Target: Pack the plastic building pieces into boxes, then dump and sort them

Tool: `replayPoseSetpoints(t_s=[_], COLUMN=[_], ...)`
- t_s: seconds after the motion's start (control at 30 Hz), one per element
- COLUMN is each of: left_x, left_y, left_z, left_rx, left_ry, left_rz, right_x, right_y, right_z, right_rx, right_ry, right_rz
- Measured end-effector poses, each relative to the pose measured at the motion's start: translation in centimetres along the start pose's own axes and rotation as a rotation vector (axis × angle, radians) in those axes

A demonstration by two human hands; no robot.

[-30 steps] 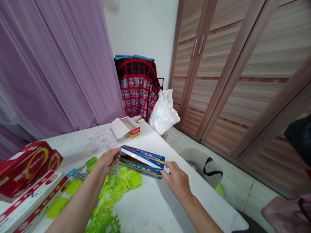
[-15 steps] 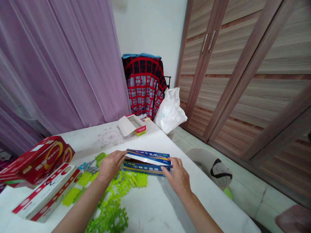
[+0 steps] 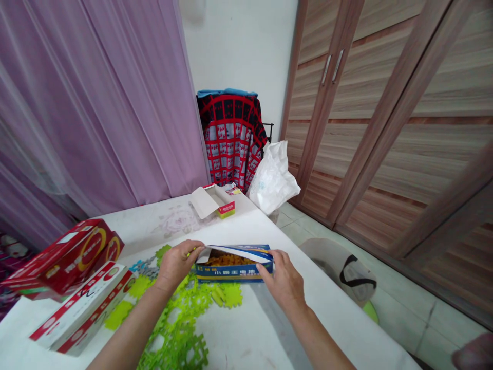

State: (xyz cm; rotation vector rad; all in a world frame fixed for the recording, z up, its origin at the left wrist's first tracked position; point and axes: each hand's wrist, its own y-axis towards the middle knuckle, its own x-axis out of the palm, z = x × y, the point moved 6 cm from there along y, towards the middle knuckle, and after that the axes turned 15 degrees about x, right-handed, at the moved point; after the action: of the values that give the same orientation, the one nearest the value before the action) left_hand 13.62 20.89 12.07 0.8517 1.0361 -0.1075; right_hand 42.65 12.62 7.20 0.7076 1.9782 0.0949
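A long blue cardboard box [image 3: 227,274] stands on the white-covered table, its lid partly raised. Orange-yellow pieces [image 3: 231,259] show inside through the gap; their kind I cannot make out. At the box's left end my left hand [image 3: 181,262] pinches the corner of the lid. My right hand [image 3: 283,277] grips the right end, thumb on the front and fingers over the lid. Bright green interlocking puzzle-like pieces [image 3: 173,329] lie loose beside and in front of the box, under my left forearm.
Red cartons [image 3: 65,257] and a white-and-red box [image 3: 82,306] stand at the left. An open red-and-green box [image 3: 226,209] sits at the table's far end, near a white plastic bag [image 3: 273,177]. On the floor at right is a beige basket [image 3: 327,262].
The box's lid has been lifted further, so the orange-yellow contents now show. Both hands stay at the box's ends. The view has shifted slightly.
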Motion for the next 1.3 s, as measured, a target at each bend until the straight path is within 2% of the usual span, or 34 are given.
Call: replayPoseSetpoints(t_s=[0.1,0.2,0.37,0.57,0.7,0.8,0.93,1.13,1.3], left_x=[-0.2,0.0,1.1,1.9,1.8,1.5,0.8,0.1,0.2], left_y=[0.2,-0.3,-2.4,-3.7,-4.1,-4.4,-4.1,-1.0,0.8], left_z=[0.3,1.1,2.8,3.6,3.4,3.3,2.8,1.3,0.9], left_rx=[0.012,0.001,-0.050,-0.033,-0.009,0.002,-0.013,-0.126,-0.209], left_ry=[-0.003,0.005,0.039,0.031,-0.002,-0.045,-0.108,-0.169,-0.216], left_rz=[0.005,0.047,0.168,0.231,0.228,0.206,0.143,0.059,0.004], right_x=[-1.2,-2.0,-1.6,-1.1,-2.5,-4.1,-5.4,-3.9,-3.0], right_y=[0.9,1.8,2.2,1.7,2.8,4.2,6.2,8.8,10.4], right_z=[-1.7,-3.6,-5.4,-6.0,-6.9,-7.6,-7.5,-6.6,-6.3], right_rx=[-0.033,-0.065,-0.131,-0.363,-0.515,-0.611,-0.573,-0.501,-0.428], right_ry=[-0.146,-0.265,-0.443,-0.595,-0.651,-0.620,-0.482,-0.268,-0.147], right_rz=[-0.036,-0.138,-0.311,-0.330,-0.393,-0.479,-0.569,-0.624,-0.654])
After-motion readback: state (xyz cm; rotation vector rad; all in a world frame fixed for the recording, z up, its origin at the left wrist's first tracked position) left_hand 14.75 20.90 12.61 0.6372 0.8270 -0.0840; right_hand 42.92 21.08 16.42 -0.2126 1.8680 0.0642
